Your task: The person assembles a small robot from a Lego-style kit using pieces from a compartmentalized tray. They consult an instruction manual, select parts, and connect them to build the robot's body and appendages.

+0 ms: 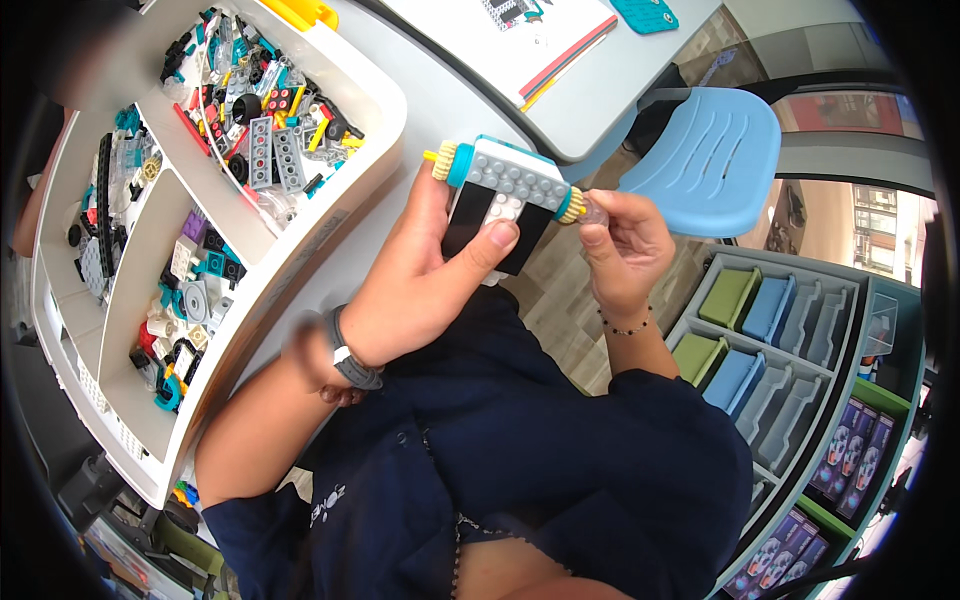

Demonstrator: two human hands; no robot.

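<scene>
A brick-built model [513, 178] with a grey studded plate on top, black and white lower parts and a tan gear at each end is held up in front of me. My left hand [420, 270] grips its left side, thumb across the white studs. A yellow axle tip [430, 156] pokes out past the left gear. With thumb and forefinger, my right hand [625, 235] pinches a small translucent round piece [592, 212] against the tan gear [571, 205] on the right end. My fingers partly hide that piece.
A white divided bin [385, 110] of mixed building bricks stands on the left of the grey table. An instruction booklet [540, 60] lies at the far side. To the right are a blue chair [705, 160] and a shelf unit with green drawers [728, 298] and blue drawers [768, 308].
</scene>
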